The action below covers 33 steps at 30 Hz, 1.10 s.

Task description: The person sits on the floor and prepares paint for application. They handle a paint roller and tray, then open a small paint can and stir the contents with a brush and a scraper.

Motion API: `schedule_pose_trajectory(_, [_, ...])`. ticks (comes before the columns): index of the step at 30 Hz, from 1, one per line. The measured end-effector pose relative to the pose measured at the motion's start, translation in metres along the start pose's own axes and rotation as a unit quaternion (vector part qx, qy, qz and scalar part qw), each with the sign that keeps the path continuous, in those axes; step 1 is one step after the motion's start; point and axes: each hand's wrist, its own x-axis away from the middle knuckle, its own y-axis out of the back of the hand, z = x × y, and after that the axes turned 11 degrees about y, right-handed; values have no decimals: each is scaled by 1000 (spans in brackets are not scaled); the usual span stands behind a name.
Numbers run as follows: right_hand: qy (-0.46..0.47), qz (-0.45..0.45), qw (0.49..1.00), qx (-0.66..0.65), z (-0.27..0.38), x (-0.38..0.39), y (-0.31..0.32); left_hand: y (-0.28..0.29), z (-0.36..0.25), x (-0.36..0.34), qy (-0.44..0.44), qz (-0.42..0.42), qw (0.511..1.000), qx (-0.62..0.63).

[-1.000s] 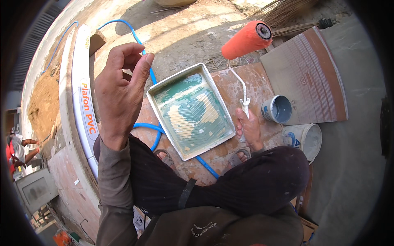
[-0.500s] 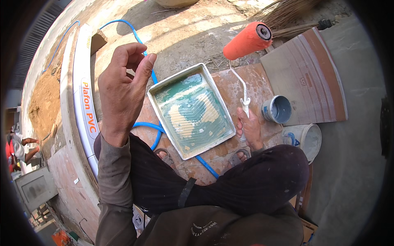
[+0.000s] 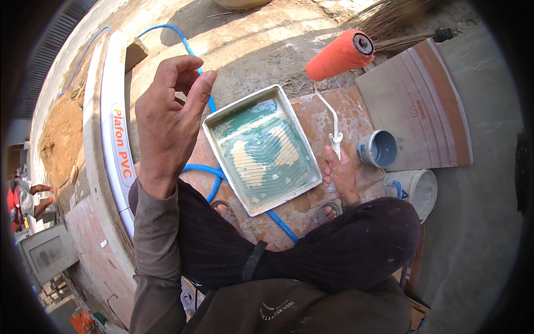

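Note:
My right hand (image 3: 341, 177) is wrapped round the white handle of a paint roller (image 3: 340, 55). The roller's orange-red sleeve points up and away from me, clear of the tray on its right side. A white-rimmed paint tray (image 3: 226, 173) with a ribbed floor lies in front of me; green paint and pale bare patches show in it. My left hand (image 3: 169, 125) is raised to the left of the tray, holding nothing. Its fingers are curled, with a gap between thumb and forefinger. A small can of grey-blue paint (image 3: 376, 149) stands just right of my right hand.
A white bucket (image 3: 418, 192) stands beyond the small can, near a striped brown sheet (image 3: 414, 111). A blue hose (image 3: 282, 226) runs under the tray. Long white panels (image 3: 115, 128) line the left, a stick broom (image 3: 389, 25) lies far right, and another person (image 3: 28, 200) is far left.
The roller has shifted very slightly right in my right hand's grip. My left hand keeps its raised, curled pose. The tray and cans stay where they were.

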Motion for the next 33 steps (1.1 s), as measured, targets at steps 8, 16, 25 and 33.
schedule_pose_trajectory(8, [-2, -1, 1000, 3, 2, 0, 1, -1, 3, -1, -11, 2, 1000, -2])
schedule_pose_trajectory(16, [75, -18, 997, 23, -8, -2, 7, 2, 2, 1, 0, 2, 1000, 8])
schedule_pose_trajectory(25, [-11, 12, 998, 59, 8, -38, 32, 1, 8, -2, -14, -3, 1000, -20])
schedule_pose_trajectory(33, [36, -24, 996, 83, -15, -43, 37, 10, 4, -1, 47, 27, 998, -28])
